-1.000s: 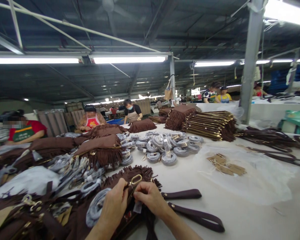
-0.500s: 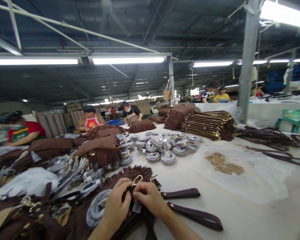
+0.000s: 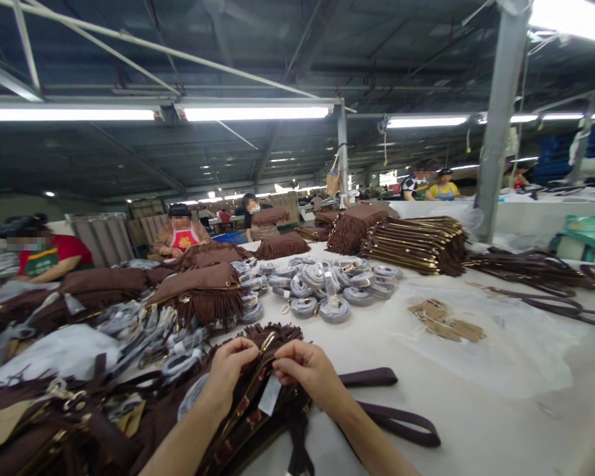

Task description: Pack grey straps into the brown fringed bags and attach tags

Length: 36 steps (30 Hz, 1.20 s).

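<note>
A dark brown fringed bag [image 3: 238, 433] lies in front of me, its gold zip running lengthwise and a red-patterned part showing. My left hand [image 3: 231, 370] is closed in a pinch at the bag's far end, beside a gold metal clip [image 3: 268, 342]. Across from it, my right hand [image 3: 311, 373] pinches the bag's edge; its fingertips are partly hidden. Below those fingers hangs a small pale tag [image 3: 269, 395]. Two brown wrist straps [image 3: 401, 423] stretch out to the right. A wrapped coiled strap [image 3: 191, 396] is partly covered by my left wrist.
Plastic-wrapped coiled straps [image 3: 334, 309] are heaped beyond my hands. Stacked fringed bags [image 3: 411, 244] stand behind them. Brown paper tags [image 3: 446, 320] lie on a clear plastic sheet [image 3: 520, 350] at right. More bags [image 3: 198, 291] fill the left side. Several co-workers sit farther back.
My hands have moved slightly apart, and the bag's zip and patterned part show more. The pale tag now hangs in plainer view. A co-worker at the back now has a brown bag raised.
</note>
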Tool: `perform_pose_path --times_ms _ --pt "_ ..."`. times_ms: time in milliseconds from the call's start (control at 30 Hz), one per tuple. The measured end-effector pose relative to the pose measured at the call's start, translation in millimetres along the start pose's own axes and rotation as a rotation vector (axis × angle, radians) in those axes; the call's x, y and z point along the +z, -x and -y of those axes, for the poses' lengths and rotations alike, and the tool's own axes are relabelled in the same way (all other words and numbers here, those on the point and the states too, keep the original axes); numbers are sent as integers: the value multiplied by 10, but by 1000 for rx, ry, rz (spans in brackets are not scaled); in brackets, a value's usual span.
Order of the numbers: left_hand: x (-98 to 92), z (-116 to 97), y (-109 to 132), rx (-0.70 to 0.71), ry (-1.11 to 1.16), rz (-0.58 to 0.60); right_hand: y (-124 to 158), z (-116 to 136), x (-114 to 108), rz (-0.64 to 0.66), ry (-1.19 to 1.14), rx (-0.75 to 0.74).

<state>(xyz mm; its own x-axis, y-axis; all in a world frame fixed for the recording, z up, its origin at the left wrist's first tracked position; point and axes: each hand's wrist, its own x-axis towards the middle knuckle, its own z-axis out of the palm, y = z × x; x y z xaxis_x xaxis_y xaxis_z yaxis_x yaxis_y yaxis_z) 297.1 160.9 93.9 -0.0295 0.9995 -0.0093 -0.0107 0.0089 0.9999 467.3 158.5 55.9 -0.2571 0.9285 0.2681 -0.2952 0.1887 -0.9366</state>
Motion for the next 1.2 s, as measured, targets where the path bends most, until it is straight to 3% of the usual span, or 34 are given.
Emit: perform_pose_path --times_ms 167,267,400,600,933,1100,1200 --pt "-80 -72 -52 -54 77 54 69 163 -26 216 -235 52" --pt "-123 -91 -68 -42 108 53 90 192 -60 277 -250 74" --pt "-93 -69 -11 88 79 18 59 127 -90 196 -91 44" --pt "75 -68 202 328 -302 131 32 101 -29 90 -119 30" --pt "77 2 216 360 -192 176 32 123 -63 -22 -54 -52" --pt "88 43 243 413 -308 244 30 100 -42 -31 85 -151" --pt "97 54 258 445 -359 245 24 65 -36 -7 103 -126"
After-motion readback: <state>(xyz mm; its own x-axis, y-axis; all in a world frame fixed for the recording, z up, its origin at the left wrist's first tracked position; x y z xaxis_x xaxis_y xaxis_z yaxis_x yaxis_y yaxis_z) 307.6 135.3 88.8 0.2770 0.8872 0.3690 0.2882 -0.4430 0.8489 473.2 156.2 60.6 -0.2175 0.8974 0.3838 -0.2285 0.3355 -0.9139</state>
